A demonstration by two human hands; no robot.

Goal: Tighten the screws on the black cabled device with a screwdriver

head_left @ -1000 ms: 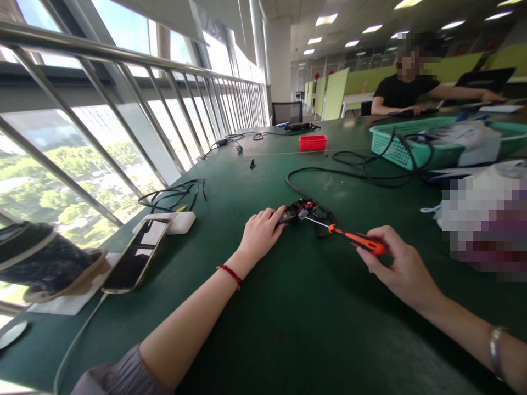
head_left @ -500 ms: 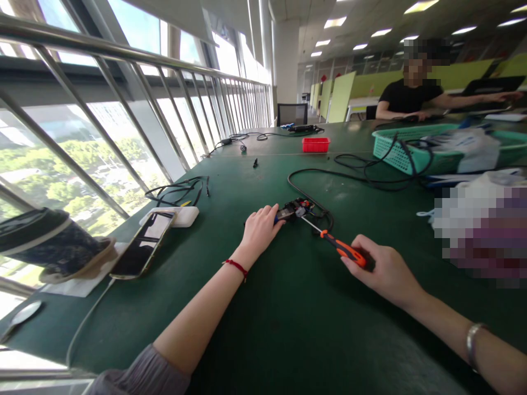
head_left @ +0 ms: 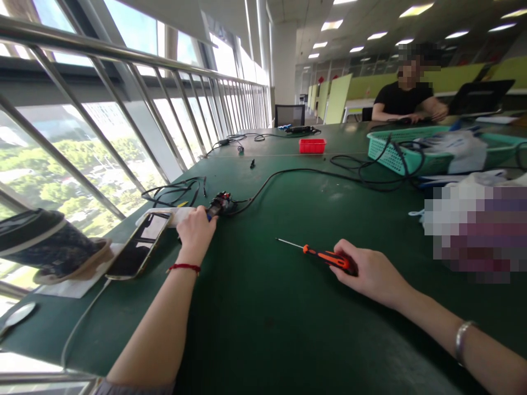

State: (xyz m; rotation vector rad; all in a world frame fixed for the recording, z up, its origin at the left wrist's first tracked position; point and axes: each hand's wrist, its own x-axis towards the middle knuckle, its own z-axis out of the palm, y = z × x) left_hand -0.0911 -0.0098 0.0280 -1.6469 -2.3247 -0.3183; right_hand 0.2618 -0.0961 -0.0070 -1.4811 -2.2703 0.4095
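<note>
My left hand (head_left: 196, 229) is closed around the near end of a corded power tool (head_left: 220, 203) whose inner parts lie exposed at its far end. Most of the gripped part is hidden by my fingers; its exact kind I cannot make out. A black cord (head_left: 280, 171) runs from the tool off to the right. My right hand (head_left: 368, 272) grips an orange and black screwdriver (head_left: 329, 258) by its handle. The screwdriver's thin shaft points left, apart from the tool, above the green tabletop (head_left: 263, 307).
Left of my left hand lie a phone (head_left: 139, 246), a white box (head_left: 178, 214) and a tilted dark cup (head_left: 45, 241). A red tray (head_left: 312, 146) stands farther back. Rightward are a green basket (head_left: 391, 155) and plastic bags. A person (head_left: 403, 101) sits at the far right.
My left hand has moved the power tool left, away from the screwdriver's tip, and its cord has stretched out behind it. My right hand has shifted slightly left with the screwdriver.
</note>
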